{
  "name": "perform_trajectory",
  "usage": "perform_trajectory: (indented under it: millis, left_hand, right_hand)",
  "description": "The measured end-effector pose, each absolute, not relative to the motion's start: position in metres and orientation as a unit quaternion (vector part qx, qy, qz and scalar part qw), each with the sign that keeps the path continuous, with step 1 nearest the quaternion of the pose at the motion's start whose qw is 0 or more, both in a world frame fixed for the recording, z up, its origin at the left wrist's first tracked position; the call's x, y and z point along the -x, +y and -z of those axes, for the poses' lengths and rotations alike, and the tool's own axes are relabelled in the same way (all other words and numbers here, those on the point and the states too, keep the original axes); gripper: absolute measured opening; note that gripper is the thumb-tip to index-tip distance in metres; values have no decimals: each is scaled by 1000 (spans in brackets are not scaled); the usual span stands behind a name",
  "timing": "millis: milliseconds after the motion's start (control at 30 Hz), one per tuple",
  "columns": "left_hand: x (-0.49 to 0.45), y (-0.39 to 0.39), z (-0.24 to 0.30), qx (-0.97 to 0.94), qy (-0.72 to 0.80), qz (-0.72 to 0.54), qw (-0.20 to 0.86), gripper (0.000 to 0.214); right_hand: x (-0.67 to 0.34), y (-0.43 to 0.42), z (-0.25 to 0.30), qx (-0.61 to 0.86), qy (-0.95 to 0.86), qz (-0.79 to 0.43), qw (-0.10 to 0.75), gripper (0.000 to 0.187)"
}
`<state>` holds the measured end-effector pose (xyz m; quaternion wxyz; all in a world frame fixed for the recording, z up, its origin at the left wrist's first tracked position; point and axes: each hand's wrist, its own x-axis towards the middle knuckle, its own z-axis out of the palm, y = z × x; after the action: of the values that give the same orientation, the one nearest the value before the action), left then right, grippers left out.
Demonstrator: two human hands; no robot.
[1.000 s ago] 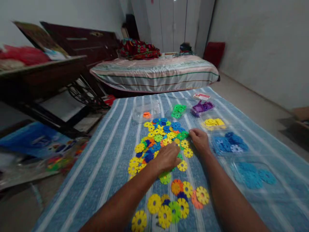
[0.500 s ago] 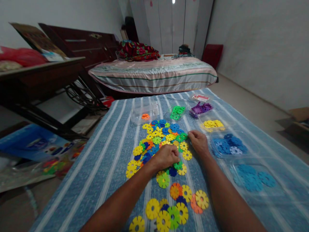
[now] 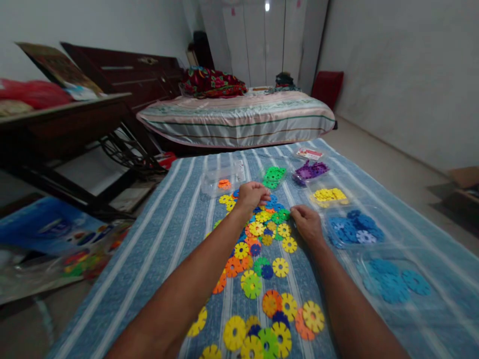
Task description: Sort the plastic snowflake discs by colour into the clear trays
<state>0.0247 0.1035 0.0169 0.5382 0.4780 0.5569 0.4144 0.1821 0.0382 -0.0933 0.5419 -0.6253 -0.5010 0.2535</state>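
Notched plastic discs (image 3: 256, 229) in yellow, orange, green and blue lie loosely heaped on the striped cloth. My left hand (image 3: 253, 195) hovers over the far end of the heap, just before the clear container of green discs (image 3: 274, 173). Its fingers are curled together, and what they hold, if anything, is hidden. At the right side of the heap, my right hand (image 3: 307, 223) is closed, with thumb and fingertip on the edge of a green disc (image 3: 284, 214). Nearer to me, between my forearms, more discs (image 3: 234, 333) are scattered.
Along the right stand clear containers with purple pieces (image 3: 310, 170), yellow discs (image 3: 330, 195), blue discs (image 3: 352, 228) and light-blue discs (image 3: 392, 281). A clear container with a few orange discs (image 3: 224, 184) is at the far left. Beyond the cloth is a bed (image 3: 239, 117).
My left hand has moved away from me, from the middle of the heap to its far end. Orange discs show where it was. My right hand has stayed almost still.
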Motion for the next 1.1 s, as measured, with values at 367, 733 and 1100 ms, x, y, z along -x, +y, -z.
perform_trajectory:
  millis: [367, 733, 1100]
  left_hand:
    - [25, 3, 17, -865, 421, -98, 256, 7]
    - [46, -30, 23, -895, 397, -19, 202, 12]
    - [53, -22, 28, -896, 385, -23, 222, 22]
  right_hand:
    - [-184, 36, 89, 638, -498, -247, 532, 32]
    - [-186, 34, 91, 636, -500, -243, 534, 35]
    - [-185, 34, 88, 636, -499, -243, 536, 35]
